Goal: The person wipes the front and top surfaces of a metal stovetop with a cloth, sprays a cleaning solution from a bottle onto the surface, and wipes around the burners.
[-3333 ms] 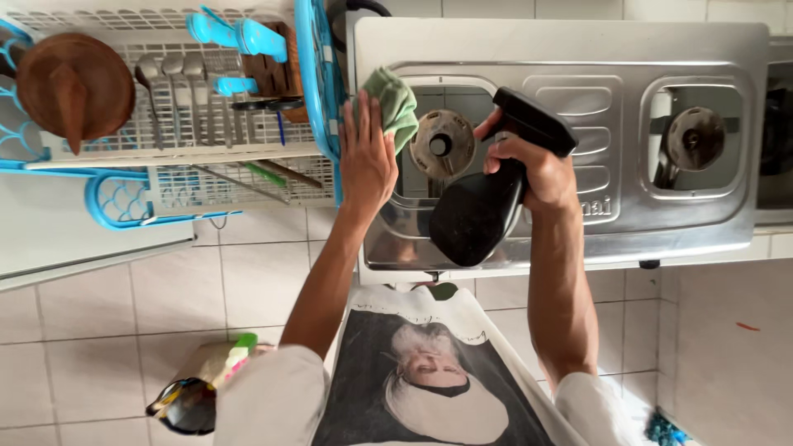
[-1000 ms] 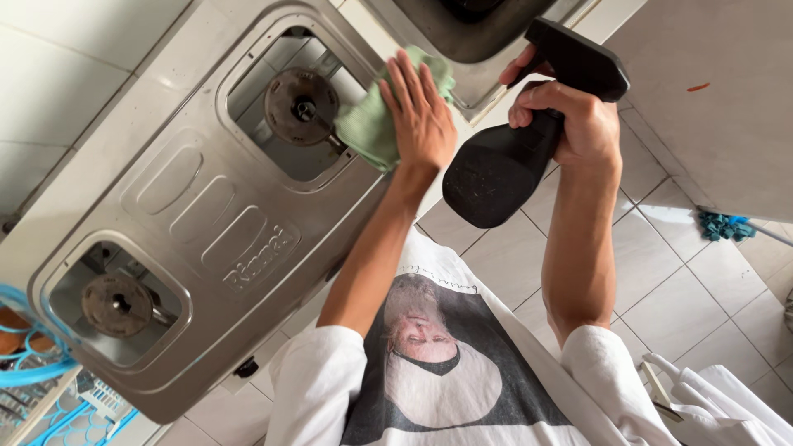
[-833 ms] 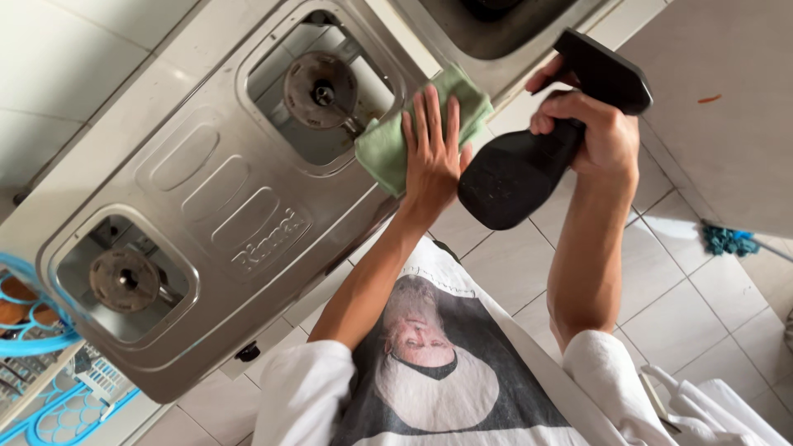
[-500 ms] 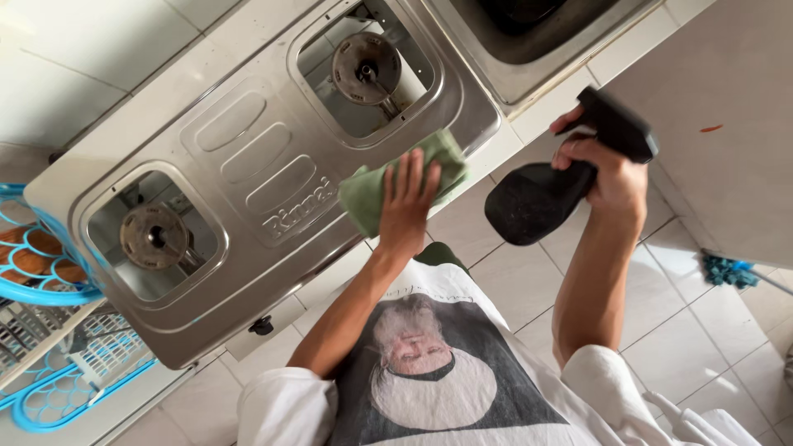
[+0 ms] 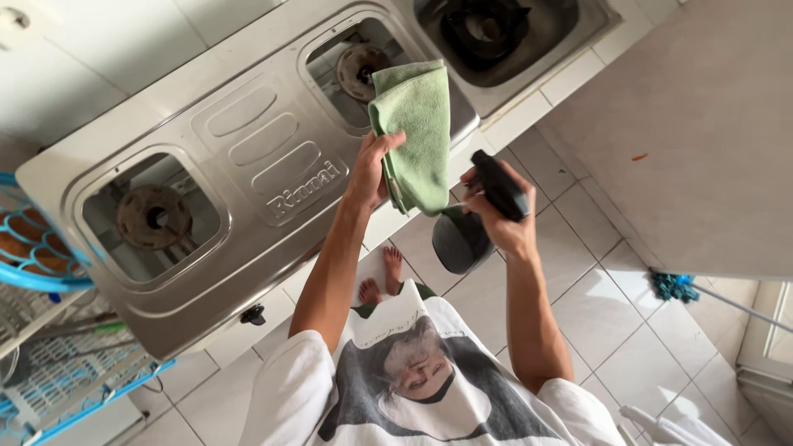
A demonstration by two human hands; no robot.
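Left hand (image 5: 369, 169) lifted clear of the steel two-burner gas stove (image 5: 248, 165), grip clamped on the edge of a folded green cloth (image 5: 415, 136) that hangs down in front of the stove's near rim, beside the burner (image 5: 360, 66) at the sink end. Right hand (image 5: 504, 223) closed around the neck of a black spray bottle (image 5: 467, 223), its dark round body tilted toward the cloth, just beside its lower edge. Second burner (image 5: 153, 216) well apart, near a blue dish rack (image 5: 41, 330). Steel sink (image 5: 504, 33) beyond the stove in the tiled worktop (image 5: 512, 111). Bare feet (image 5: 384, 277) on pale floor tiles; blue mop head (image 5: 673, 287) lying off to the side.
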